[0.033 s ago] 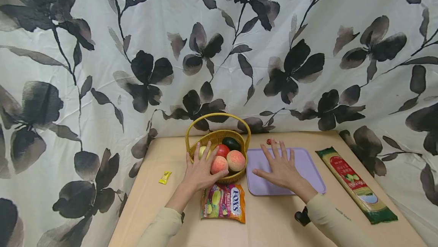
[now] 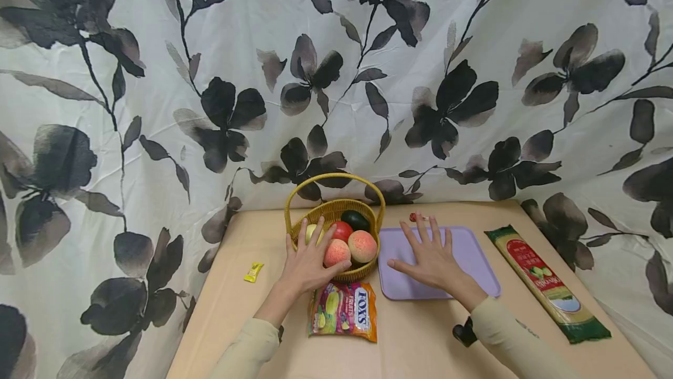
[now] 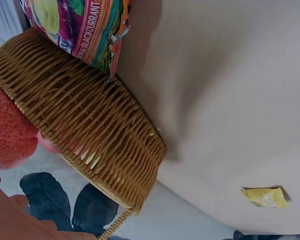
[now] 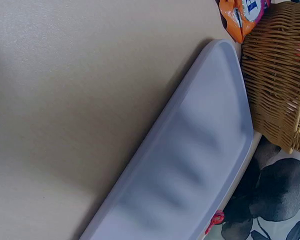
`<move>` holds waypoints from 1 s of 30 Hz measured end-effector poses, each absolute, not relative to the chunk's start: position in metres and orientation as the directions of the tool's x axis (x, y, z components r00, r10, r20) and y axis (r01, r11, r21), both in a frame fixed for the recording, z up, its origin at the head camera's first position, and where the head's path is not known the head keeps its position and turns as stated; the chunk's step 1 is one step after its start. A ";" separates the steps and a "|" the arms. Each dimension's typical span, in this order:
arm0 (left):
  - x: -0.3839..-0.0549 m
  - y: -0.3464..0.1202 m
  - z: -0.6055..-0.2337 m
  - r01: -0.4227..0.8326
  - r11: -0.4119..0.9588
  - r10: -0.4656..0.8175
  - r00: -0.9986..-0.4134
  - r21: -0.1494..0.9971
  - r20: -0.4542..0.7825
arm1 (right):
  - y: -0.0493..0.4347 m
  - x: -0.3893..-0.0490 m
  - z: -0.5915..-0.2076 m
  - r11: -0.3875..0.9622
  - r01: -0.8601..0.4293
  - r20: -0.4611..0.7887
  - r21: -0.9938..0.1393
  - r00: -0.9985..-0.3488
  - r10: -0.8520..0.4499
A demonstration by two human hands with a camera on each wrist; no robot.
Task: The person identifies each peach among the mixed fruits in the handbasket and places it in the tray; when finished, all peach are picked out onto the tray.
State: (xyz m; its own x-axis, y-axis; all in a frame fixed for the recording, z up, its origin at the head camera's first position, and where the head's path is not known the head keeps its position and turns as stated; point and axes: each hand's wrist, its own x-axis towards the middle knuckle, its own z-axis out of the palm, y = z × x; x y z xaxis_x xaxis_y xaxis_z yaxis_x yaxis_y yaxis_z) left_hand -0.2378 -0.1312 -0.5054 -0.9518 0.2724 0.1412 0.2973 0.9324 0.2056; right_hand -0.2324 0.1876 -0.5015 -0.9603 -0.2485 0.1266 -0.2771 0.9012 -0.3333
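Note:
My left hand (image 2: pixel 307 267), fingers spread, hovers over the near left side of a wicker basket (image 2: pixel 288 215). In the basket lie two peaches (image 2: pixel 363 246), a red round fruit (image 2: pixel 343 231), a dark green avocado-like fruit (image 2: pixel 355 220) and a pale yellow fruit (image 2: pixel 311 233) partly hidden by my fingers. Spread too, my right hand (image 2: pixel 435 262) is over a lilac tray (image 2: pixel 475 250); its finger shadows fall on the bare tray in the right wrist view. Both hands hold nothing. A colourful FOX'S candy bag (image 2: pixel 344 312) lies in front of the basket.
A yellow wrapped candy (image 2: pixel 253 272) lies left of the basket, and a small red-wrapped candy (image 4: pixel 216 218) behind the tray. On the right lies a long green-and-gold pasta packet (image 2: pixel 547 285). A floral curtain (image 2: pixel 368 104) hangs behind the table (image 2: pixel 410 344).

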 end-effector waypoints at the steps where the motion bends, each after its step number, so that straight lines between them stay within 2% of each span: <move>1: -0.238 -0.131 -0.506 0.298 0.932 0.272 -0.951 0.205 0.144 | 0.187 -0.232 -0.501 0.901 -0.278 0.129 -0.332 -0.960 -0.248; 7: -0.235 -0.131 -0.504 0.291 0.927 0.264 -0.954 0.235 0.140 | 0.186 -0.231 -0.498 0.903 -0.284 0.136 -0.321 -0.958 -0.253; 14: -0.230 -0.149 -0.500 0.248 0.901 0.196 -0.965 0.357 0.175 | 0.175 -0.233 -0.487 0.884 -0.372 0.205 -0.283 -0.924 -0.323; 19: -0.223 -0.177 -0.505 0.191 0.873 0.130 -0.978 0.448 0.163 | 0.158 -0.233 -0.466 0.854 -0.427 0.245 -0.297 -0.899 -0.364; 24: -0.226 -0.200 -0.520 0.152 0.804 0.111 -0.988 0.575 0.107 | 0.126 -0.229 -0.444 0.782 -0.491 0.198 -0.384 -0.871 -0.450; 30: -0.241 -0.216 -0.538 0.144 0.703 0.118 -0.989 0.696 0.086 | 0.086 -0.233 -0.432 0.678 -0.593 0.098 -0.435 -0.779 -0.619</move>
